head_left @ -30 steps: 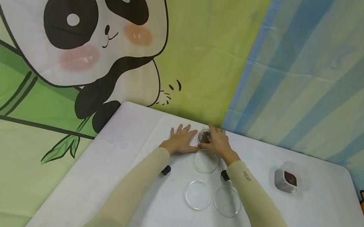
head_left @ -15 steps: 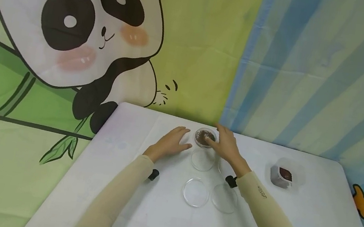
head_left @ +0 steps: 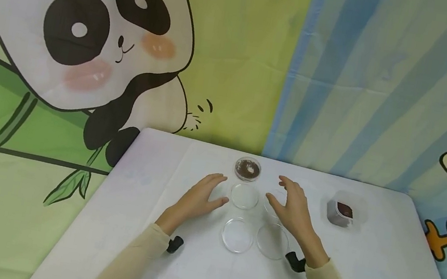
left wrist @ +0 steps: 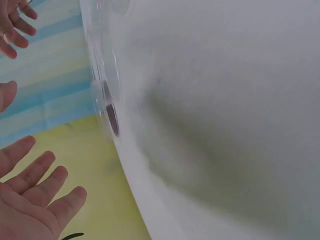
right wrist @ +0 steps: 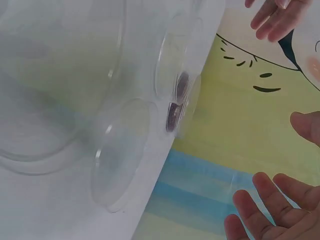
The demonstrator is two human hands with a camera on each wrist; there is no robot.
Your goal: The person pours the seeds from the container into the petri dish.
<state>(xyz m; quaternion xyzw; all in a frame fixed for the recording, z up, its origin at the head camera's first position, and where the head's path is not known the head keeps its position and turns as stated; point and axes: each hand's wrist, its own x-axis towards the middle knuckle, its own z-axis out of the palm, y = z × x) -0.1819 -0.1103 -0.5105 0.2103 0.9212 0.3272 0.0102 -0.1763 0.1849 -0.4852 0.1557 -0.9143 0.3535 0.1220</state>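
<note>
A round petri dish (head_left: 247,169) with dark brown grains and a pale patch lies near the table's far edge. In front of it are several clear petri dish pieces, among them one behind (head_left: 244,196) and two nearer, a left one (head_left: 237,236) and a right one (head_left: 272,241). My left hand (head_left: 196,199) hovers left of these with loosely bent fingers and holds nothing. On the other side, my right hand (head_left: 296,213) is raised over another clear dish (head_left: 271,207), partly hidden, with nothing in its fingers. In the right wrist view the grain-filled dish (right wrist: 173,117) appears edge-on.
A small clear-walled tub (head_left: 339,214) of dark brown material stands to the right on the white table (head_left: 366,264). Behind the table hangs a printed curtain (head_left: 244,64) with a panda. Black straps (head_left: 296,262) show at both wrists.
Both hands have left the grain-filled dish, drawing back toward the body and apart. The right hand no longer touches that dish, which now lies uncovered to view. The head view has shifted slightly.
</note>
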